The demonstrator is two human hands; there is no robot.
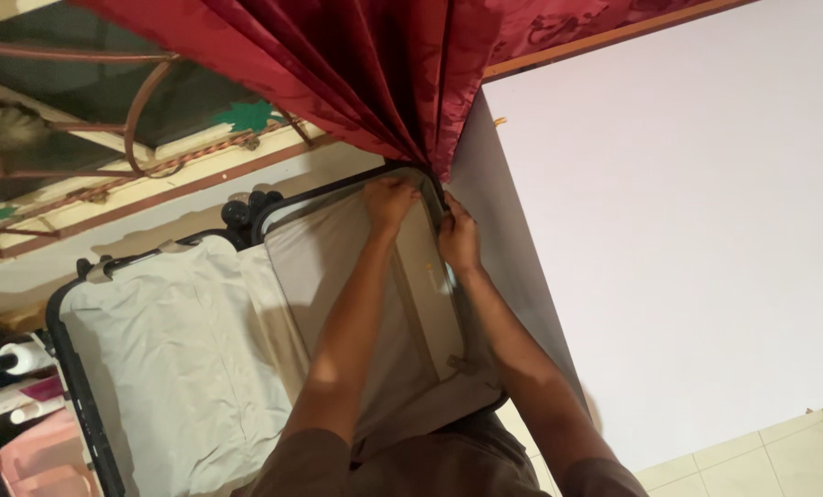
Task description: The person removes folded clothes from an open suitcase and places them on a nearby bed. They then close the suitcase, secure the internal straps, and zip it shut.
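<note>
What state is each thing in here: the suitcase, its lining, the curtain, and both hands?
Suitcase: open, both halves spread apart.
Left-half lining: covering that half, wrinkled.
Right-half divider panel: covering that half, both hands at its far edge.
Red curtain: gathered in folds, hanging over the suitcase's far corner.
Left hand: on the panel's far edge, fingers curled.
Right hand: at the panel's far corner beside the curtain; grip unclear.

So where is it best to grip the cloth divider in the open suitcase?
Probably the far top corner of the divider, reached from above. Both hands, left and right, already meet there, where its edge joins the suitcase rim under the red curtain.
</note>
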